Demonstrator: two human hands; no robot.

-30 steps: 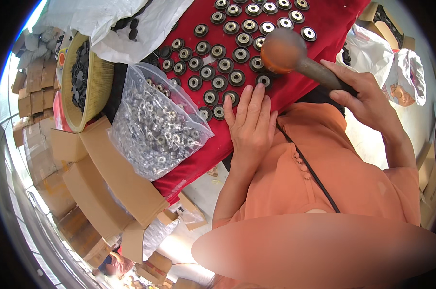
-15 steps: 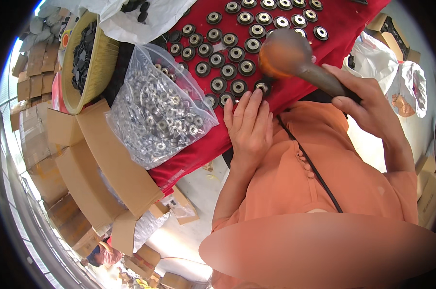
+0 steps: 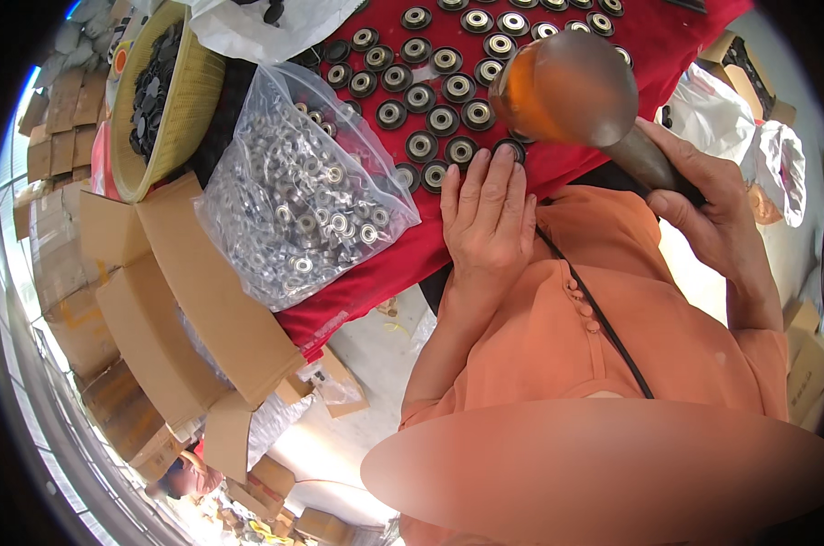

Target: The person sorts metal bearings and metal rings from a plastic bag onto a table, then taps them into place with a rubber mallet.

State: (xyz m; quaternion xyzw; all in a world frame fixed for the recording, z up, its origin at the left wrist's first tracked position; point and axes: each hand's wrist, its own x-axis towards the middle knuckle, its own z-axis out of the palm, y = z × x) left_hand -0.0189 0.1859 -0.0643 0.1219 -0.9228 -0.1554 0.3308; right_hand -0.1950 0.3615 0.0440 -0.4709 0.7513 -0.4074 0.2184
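Observation:
My right hand is wrapped round the dark handle of a mallet with a rounded amber-and-brown head. The mallet head is held up over the near right part of the red cloth, hiding some of what lies under it. My left hand lies with its fingers stretched out at the near edge of the cloth. Its fingertips touch or cover part of a black wheel with a metal bearing. Several similar black wheels with shiny bearing centres lie in loose rows beyond my fingers.
Left of the wheels rests a clear plastic bag full of small metal bearings. Beyond it stands a yellow basket of black discs, beside a white bag. An opened cardboard box is at the left; another person is farther off.
The mallet head has risen and moved slightly right, and looks larger. My left hand has shifted a little right, its fingers staying by the near wheels. The view has shifted slightly.

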